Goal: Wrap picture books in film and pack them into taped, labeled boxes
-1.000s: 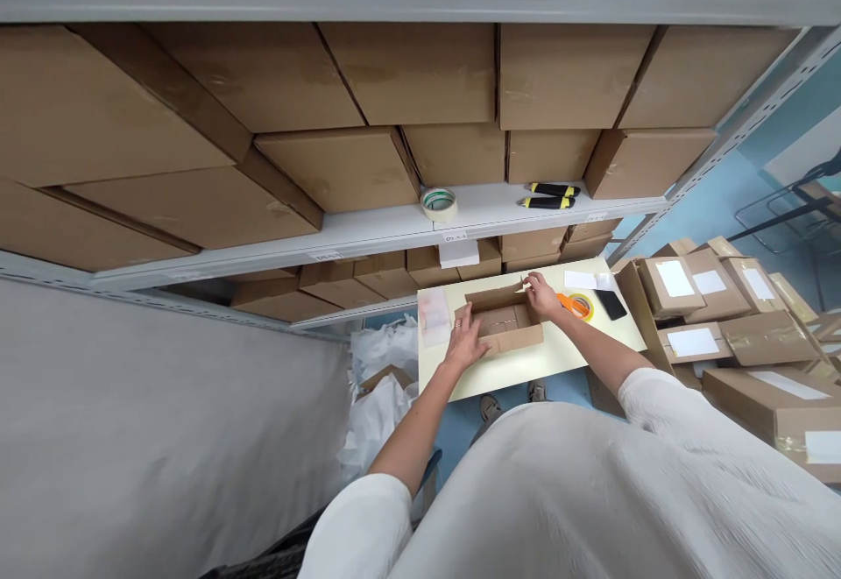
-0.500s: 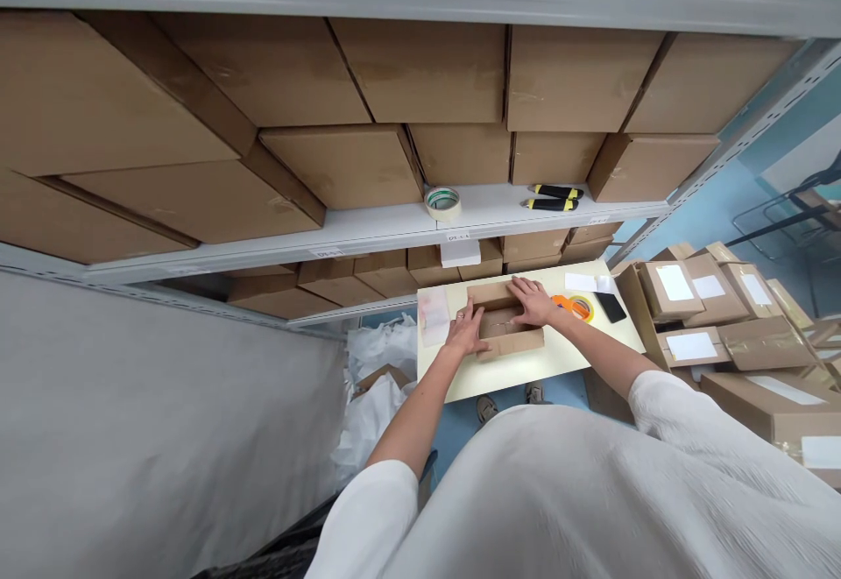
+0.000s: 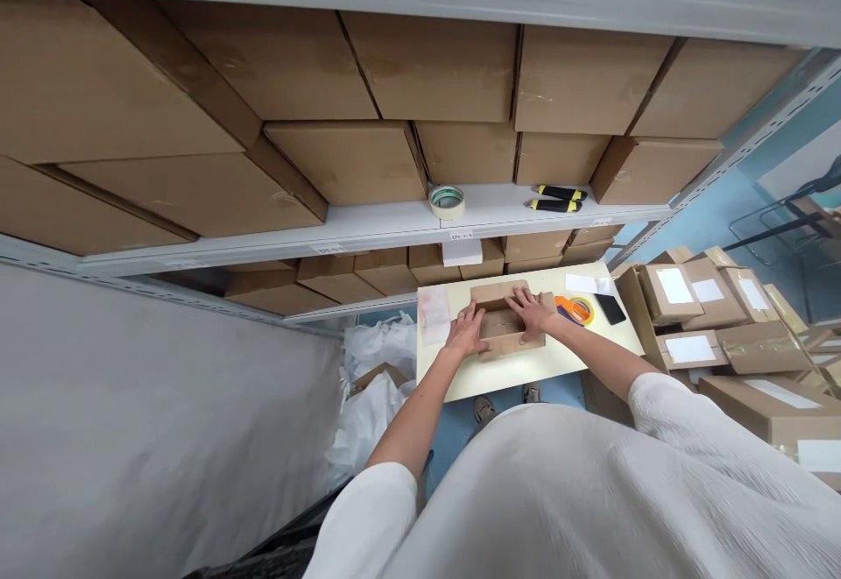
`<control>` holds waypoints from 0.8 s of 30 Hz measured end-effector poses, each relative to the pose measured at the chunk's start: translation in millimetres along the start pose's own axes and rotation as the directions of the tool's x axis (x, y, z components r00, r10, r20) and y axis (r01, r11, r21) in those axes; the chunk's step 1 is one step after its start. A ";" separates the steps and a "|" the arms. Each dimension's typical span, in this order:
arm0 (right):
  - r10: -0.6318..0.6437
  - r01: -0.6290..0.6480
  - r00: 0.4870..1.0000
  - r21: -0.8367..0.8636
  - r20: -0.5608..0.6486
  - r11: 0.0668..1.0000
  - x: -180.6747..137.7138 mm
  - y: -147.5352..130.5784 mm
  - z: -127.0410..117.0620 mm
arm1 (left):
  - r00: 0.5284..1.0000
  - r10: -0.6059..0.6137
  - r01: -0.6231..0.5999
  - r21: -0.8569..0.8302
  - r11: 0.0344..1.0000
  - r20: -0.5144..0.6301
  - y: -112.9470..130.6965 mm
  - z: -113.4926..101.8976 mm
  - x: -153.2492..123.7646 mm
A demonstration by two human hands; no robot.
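An open cardboard box lies on the pale tabletop, its long flaps folded outward on the far and near sides. My left hand rests over its left end, fingers stretched forward and the thumb apart toward the near side. Over the right end, my right hand is spread, its fingertips reaching into the box's opening. Both hands touch the cardboard with open fingers. An orange tape dispenser with a roll of yellowish tape lies just right of my right hand. The box's ends are partly hidden under my hands.
On the table are a black phone, white paper and a pinkish sheet. A shelf ahead bears boxes, a tape roll and two utility knives. Labelled parcels are heaped at right; white wrapping lies left.
My right hand has shifted slightly right and toward me, from the far edge onto the box's right end, where a flap now shows beside it. My left hand stays at the left end.
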State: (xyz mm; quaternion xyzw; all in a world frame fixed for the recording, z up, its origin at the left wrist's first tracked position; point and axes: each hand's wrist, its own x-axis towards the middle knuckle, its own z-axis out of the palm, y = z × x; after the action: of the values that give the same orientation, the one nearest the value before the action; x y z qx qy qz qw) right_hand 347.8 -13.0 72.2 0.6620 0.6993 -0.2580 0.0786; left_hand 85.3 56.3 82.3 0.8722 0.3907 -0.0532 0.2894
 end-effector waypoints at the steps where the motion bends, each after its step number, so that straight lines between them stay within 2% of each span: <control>1: 0.005 -0.005 1.000 -0.007 0.014 1.000 0.9 0.9 0.0 | 1.000 0.002 -0.002 -0.014 1.000 -0.007 -1.1 0.8 -2.1; 4: 0.024 -0.023 0.999 -0.028 0.049 0.999 2.4 0.7 -1.7 | 0.998 0.020 -0.026 -0.103 0.994 -0.059 -8.1 4.9 -9.3; 7: 0.035 -0.035 0.998 0.012 0.045 0.999 1.9 -1.2 -5.8 | 0.977 0.017 -0.074 -0.263 0.962 -0.213 -24.7 8.1 -16.0; 9: 0.041 -0.043 0.997 0.031 0.058 0.999 0.5 -2.2 -9.4 | 0.942 -0.084 -0.053 -0.391 0.919 -0.326 -42.2 8.2 -18.9; 11: 0.047 -0.048 0.994 0.012 0.101 0.999 -1.6 -3.3 -13.5 | 0.886 -0.284 0.062 -0.514 0.855 -0.366 -63.9 6.5 -20.4; 13: 0.060 -0.056 0.987 -0.030 0.146 0.998 -3.9 -4.8 -17.5 | 0.796 -0.533 0.283 -0.600 0.748 -0.289 -87.5 4.1 -21.1; 17: 0.082 -0.073 0.980 -0.055 0.180 0.996 -7.4 -7.7 -22.9 | 0.693 -0.692 0.456 -0.620 0.638 -0.202 -130.1 4.5 -21.1; 20: 0.084 -0.077 0.980 -0.046 0.182 0.996 -8.9 -8.3 -23.8 | 0.648 -0.747 0.529 -0.618 0.582 -0.149 -151.6 11.6 -16.3; 24: 0.089 -0.081 0.983 -0.054 0.163 0.995 -10.5 -6.9 -21.9 | 0.633 -0.767 0.572 -0.605 0.554 -0.103 -168.2 23.3 -0.5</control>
State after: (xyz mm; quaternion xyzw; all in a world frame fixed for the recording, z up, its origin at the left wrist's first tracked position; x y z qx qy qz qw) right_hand 347.4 -12.0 97.5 0.6655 0.6675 -0.2917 0.1627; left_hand -31.8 131.9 -14.7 0.5325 0.7423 0.1049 0.3930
